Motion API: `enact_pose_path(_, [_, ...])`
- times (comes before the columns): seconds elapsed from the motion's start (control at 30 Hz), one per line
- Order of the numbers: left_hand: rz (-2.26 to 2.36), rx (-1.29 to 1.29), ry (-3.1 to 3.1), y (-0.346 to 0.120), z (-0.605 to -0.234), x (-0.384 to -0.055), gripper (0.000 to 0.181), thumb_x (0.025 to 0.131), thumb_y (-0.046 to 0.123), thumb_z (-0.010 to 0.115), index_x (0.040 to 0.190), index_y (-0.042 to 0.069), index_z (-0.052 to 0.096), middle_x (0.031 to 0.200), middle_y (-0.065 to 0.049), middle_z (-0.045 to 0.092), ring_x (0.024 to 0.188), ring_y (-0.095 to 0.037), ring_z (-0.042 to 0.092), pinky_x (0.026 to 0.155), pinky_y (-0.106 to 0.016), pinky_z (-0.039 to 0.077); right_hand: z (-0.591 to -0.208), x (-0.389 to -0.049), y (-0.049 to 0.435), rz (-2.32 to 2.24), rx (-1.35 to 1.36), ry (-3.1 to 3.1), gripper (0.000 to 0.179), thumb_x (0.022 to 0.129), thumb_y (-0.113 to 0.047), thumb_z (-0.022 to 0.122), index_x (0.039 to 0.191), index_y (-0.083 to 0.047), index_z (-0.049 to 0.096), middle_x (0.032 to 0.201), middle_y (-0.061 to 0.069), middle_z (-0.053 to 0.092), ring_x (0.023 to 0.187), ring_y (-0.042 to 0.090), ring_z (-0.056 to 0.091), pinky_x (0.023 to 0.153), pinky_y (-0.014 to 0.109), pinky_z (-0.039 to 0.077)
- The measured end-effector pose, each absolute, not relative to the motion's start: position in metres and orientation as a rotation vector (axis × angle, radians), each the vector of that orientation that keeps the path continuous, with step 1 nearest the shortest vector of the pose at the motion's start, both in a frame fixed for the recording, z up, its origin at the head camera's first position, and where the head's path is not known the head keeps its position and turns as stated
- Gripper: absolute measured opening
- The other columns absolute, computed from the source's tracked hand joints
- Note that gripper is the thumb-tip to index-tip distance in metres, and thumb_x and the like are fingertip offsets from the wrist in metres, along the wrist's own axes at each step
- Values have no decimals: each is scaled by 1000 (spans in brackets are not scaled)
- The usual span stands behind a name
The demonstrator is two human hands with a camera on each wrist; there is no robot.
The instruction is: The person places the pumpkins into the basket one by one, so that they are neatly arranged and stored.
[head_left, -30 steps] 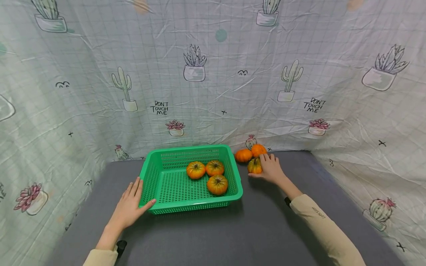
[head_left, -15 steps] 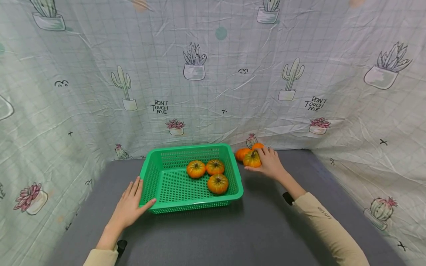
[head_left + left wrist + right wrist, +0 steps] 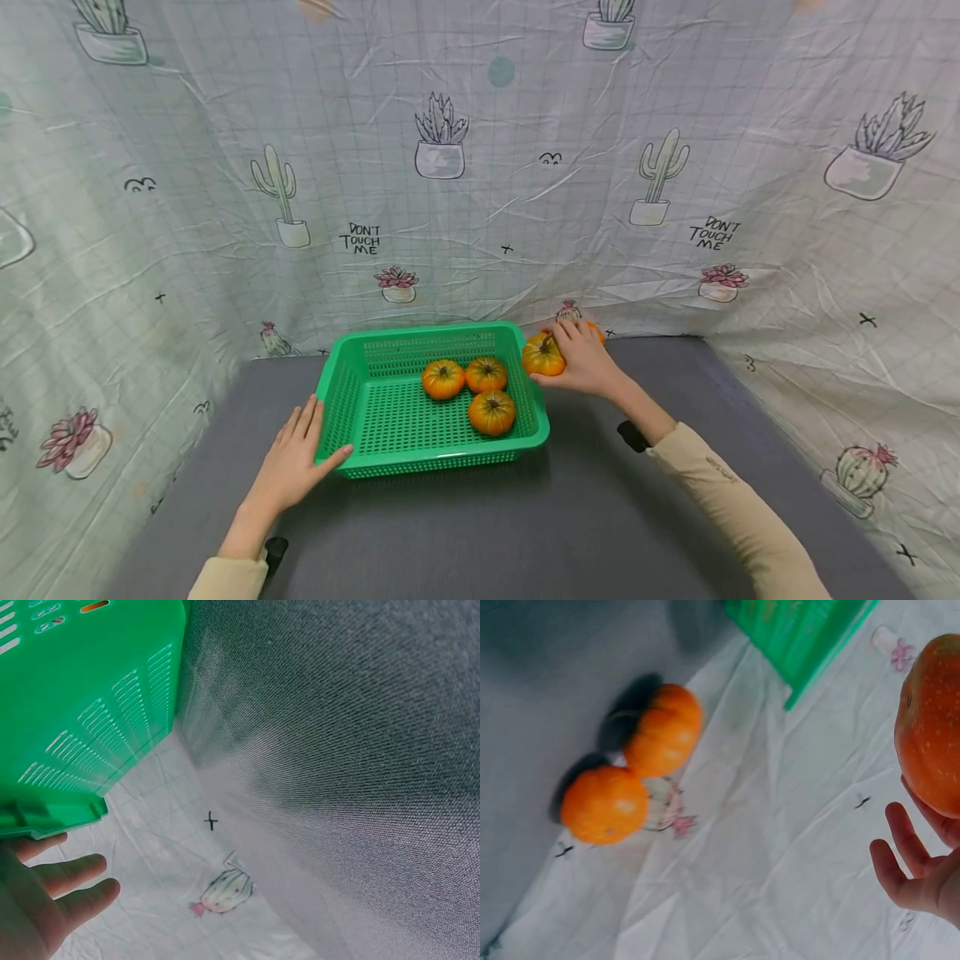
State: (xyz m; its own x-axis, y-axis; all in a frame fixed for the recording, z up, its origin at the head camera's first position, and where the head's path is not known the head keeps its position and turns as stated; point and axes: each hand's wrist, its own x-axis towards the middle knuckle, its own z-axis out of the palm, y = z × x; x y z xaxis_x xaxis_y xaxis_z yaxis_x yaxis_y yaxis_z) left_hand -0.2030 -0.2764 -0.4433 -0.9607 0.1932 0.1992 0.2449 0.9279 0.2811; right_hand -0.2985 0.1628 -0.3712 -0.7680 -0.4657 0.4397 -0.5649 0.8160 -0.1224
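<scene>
A small orange pumpkin with greenish streaks [image 3: 543,355] is held up in my right hand [image 3: 583,358], beside the right rim of the green plastic basket [image 3: 442,462]. In the right wrist view, that pumpkin's orange underside [image 3: 936,727] shows at the right edge, clear of the table. Three similar pumpkins lie inside the basket: one at left [image 3: 443,380], one behind [image 3: 486,375] and one in front [image 3: 492,412]. My left hand [image 3: 291,467] rests against the basket's left rim with its fingers straight; the left wrist view shows fingertips [image 3: 97,892] beneath that rim.
Two more orange pumpkins, one [image 3: 664,730] touching the other [image 3: 604,804], sit on the grey table [image 3: 465,542] right of the basket. In the head view my right hand mostly covers them. A cloth printed with cacti [image 3: 495,192] hangs behind and at both sides.
My right hand has lifted the streaked pumpkin off the table and carried it left toward the basket's right rim. The left hand and basket stay put.
</scene>
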Motion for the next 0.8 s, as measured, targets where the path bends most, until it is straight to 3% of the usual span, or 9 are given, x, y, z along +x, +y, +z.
enact_pose_path(0.57, [-473,-339,-2910,-277,-445,-203,90,84,54,48,142,-3,10,148,-24,9,133,-47,12,103,-61,16,-352,-294,115,266,1023,-2583,67,72,-58,60,120,-14,46,111,5,49,99,24,40,84,44,36])
enact_pose_path(0.8, [-471,-345,-2905,-278,-446,-203,90,84,54,49,142,-3,10,148,-24,9,133,-46,11,104,-61,16,-344,-295,101,303,1126,-2545,70,68,-60,65,118,-14,47,112,4,50,99,23,39,86,45,37])
